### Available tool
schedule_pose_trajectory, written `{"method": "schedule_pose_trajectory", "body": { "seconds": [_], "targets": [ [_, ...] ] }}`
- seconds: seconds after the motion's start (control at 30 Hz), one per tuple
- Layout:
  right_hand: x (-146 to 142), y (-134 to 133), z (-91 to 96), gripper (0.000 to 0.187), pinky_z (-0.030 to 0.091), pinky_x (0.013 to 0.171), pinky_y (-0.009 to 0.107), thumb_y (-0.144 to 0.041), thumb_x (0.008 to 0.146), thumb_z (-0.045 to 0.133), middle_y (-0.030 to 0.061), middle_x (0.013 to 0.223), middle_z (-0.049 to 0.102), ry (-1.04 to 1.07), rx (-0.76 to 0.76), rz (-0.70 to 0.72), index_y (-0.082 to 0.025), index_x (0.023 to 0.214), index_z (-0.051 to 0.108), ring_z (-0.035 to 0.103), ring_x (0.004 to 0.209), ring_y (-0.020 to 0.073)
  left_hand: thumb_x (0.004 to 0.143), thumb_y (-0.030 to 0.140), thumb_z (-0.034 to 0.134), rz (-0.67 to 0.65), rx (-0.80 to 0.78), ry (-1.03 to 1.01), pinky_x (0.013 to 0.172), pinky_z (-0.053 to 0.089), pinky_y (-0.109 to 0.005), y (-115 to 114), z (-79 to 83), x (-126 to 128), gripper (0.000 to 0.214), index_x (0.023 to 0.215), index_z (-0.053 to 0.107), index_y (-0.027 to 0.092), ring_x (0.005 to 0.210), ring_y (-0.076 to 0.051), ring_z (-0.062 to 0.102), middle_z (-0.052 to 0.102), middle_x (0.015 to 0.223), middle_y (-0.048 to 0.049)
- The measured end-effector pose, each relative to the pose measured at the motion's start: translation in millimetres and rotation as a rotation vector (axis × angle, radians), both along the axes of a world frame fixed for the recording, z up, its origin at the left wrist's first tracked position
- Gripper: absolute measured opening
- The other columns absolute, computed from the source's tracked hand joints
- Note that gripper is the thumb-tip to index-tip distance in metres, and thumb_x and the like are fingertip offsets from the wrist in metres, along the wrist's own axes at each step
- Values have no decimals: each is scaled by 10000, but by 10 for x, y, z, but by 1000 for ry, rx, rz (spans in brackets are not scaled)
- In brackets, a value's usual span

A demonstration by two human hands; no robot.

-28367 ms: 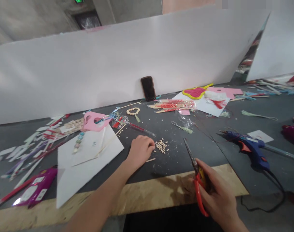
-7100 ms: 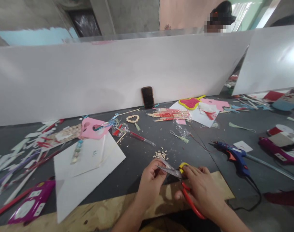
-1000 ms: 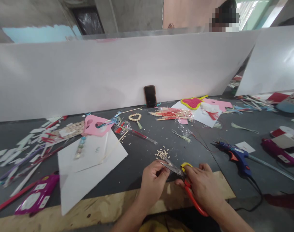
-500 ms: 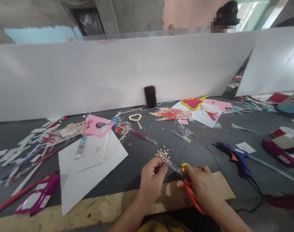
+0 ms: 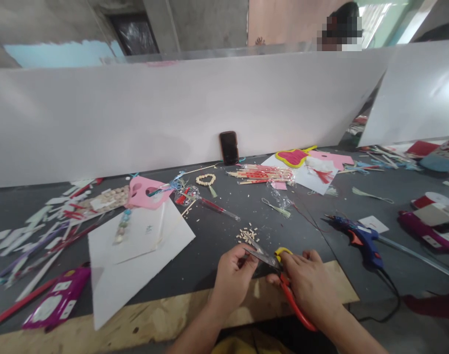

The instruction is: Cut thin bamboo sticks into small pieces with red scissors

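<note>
My right hand (image 5: 313, 285) grips a pair of scissors (image 5: 292, 301) with red and yellow handles, its blades parted and pointing up and left. Close to the blade tips, the thumb and fingers of my left hand (image 5: 234, 278) are pinched together. Whatever lies between them is too small or hidden to make out. Just beyond the blades a little heap of short, pale cut pieces (image 5: 247, 233) lies on the dark tabletop. Above that heap are a pale green tassel (image 5: 278, 207) and a clear tube with red inside (image 5: 221, 209).
To the right lies a blue glue gun (image 5: 360, 241) with its cord. White sheets (image 5: 135, 275) and a pink cutout (image 5: 146, 191) are at left. A phone (image 5: 229, 147) leans on the white board (image 5: 172, 113), near bundled sticks (image 5: 263, 174). Another person is behind the board.
The scissor blades have opened; before, they were nearly closed at my left fingertips. Both hands stay almost where they were.
</note>
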State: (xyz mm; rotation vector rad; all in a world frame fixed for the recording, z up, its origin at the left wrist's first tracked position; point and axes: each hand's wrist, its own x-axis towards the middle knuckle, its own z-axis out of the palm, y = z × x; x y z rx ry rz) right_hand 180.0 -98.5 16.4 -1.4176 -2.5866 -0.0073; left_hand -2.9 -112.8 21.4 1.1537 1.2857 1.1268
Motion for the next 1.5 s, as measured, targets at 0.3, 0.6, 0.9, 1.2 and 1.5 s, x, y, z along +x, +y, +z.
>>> {"method": "schedule_pose_trajectory", "body": {
  "seconds": [0.3, 0.6, 0.9, 1.2, 1.5],
  "targets": [
    [-6, -8, 3, 111, 275, 644, 311, -313, 856, 473, 34, 718, 656, 51, -105, 16, -204, 843, 484, 565, 616, 181, 851, 332, 500, 18, 159, 127, 532, 323, -204, 35, 94, -60, 262, 684, 587, 150, 563, -104, 404, 468, 595, 23],
    [7, 34, 81, 265, 303, 728, 360, -366, 769, 564, 97, 944, 665, 18, -28, -38, -205, 969, 499, 587, 830, 250, 836, 319, 506, 18, 101, 108, 505, 347, -204, 19, 25, -24, 240, 792, 655, 137, 546, -116, 457, 560, 603, -8],
    [-26, 19, 32, 146, 273, 650, 331, -324, 895, 452, 33, 668, 666, -36, -2, 16, -197, 861, 514, 588, 588, 199, 849, 318, 485, -2, 113, 182, 560, 366, -215, 31, 15, -37, 284, 704, 640, 130, 600, -125, 469, 578, 654, -21],
    [-12, 27, 17, 233, 279, 618, 313, -380, 925, 393, 26, 649, 669, -62, -68, 21, -211, 812, 507, 571, 558, 181, 853, 336, 469, 1, 117, 197, 543, 331, -213, 43, 15, -24, 298, 635, 563, 155, 573, -117, 428, 489, 603, 14],
    [-20, 49, 86, 260, 304, 708, 347, -342, 761, 562, 109, 926, 658, 22, -62, -24, -181, 955, 496, 589, 831, 255, 832, 357, 486, -33, 5, 44, 459, 257, -213, 46, 44, -42, 256, 728, 611, 160, 457, -96, 314, 408, 496, 46]
  ]
}}
